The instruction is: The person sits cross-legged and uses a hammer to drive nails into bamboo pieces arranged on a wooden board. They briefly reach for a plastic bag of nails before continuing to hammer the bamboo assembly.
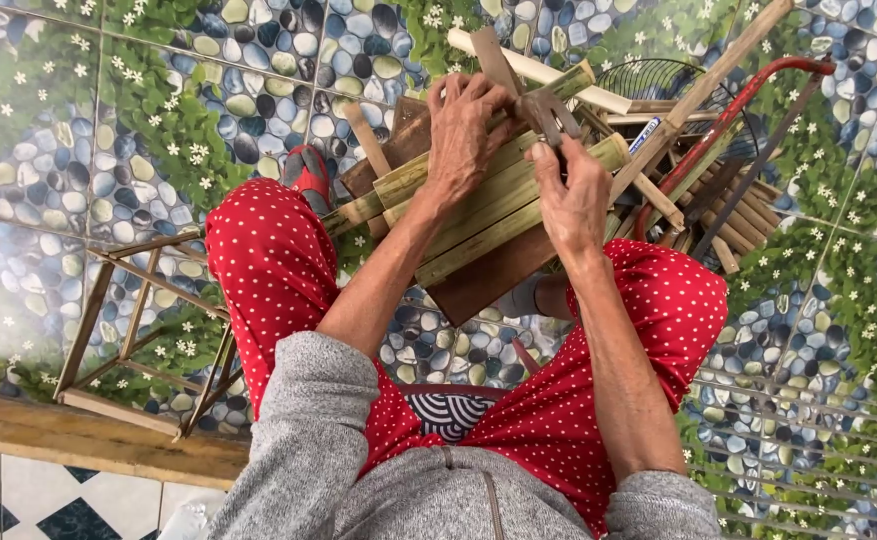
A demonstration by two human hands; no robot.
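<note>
While the left hand (471,125) presses flat on a panel of split bamboo slats (479,205) lying over a brown board (489,275) across the knees, the right hand (571,195), just at its 4 o'clock, has its fingers (549,150) closed around dark pliers (549,112) at the panel's far edge. Slats look stiff, light, smooth-skinned, likely splintery at cut ends; best held flat across several together. Loose sticks (699,200) lie at 2 o'clock, a stick frame (144,330) at 8 o'clock.
</note>
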